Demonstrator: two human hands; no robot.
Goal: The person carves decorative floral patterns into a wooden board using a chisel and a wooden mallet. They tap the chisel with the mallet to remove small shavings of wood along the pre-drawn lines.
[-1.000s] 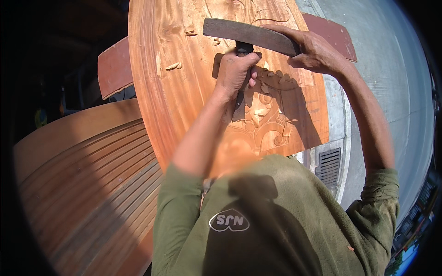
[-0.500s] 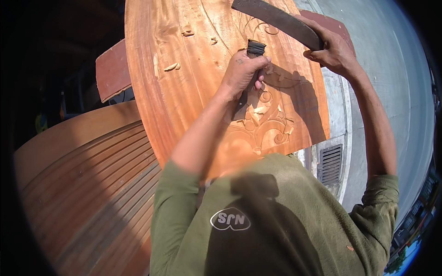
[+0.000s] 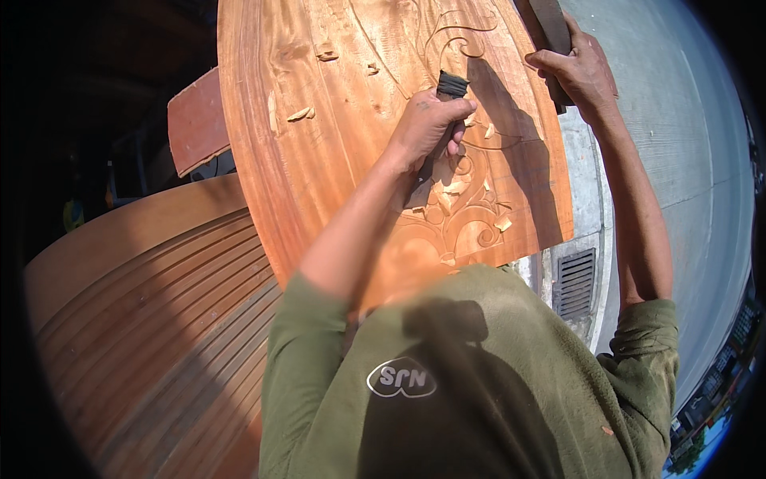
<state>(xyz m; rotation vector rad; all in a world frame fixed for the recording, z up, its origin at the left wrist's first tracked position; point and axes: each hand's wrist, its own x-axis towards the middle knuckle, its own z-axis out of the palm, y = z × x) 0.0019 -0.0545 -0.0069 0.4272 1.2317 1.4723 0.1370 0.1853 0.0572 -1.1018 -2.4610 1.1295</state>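
Left hand (image 3: 427, 128) has its fingers wrapped round a chisel (image 3: 444, 108), blade set into the scroll carving at the wooden panel's (image 3: 319, 168) centre. Right hand (image 3: 576, 70), at 1 o'clock, grips a raised mallet (image 3: 546, 24), judged poised for striking. Chips (image 3: 301, 114) scattered at 11 o'clock.

Chisel (image 3: 447, 104) on panel (image 3: 319, 160), mallet (image 3: 550, 32) right

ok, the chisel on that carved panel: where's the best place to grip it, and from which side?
Grip the chisel around the middle of its handle, coming from the left, as the left hand does now. The frayed dark butt end pokes out above the fist, free for the wooden mallet in the right hand. The blade slants down into the carved scrollwork, so the handle tilts toward the body.
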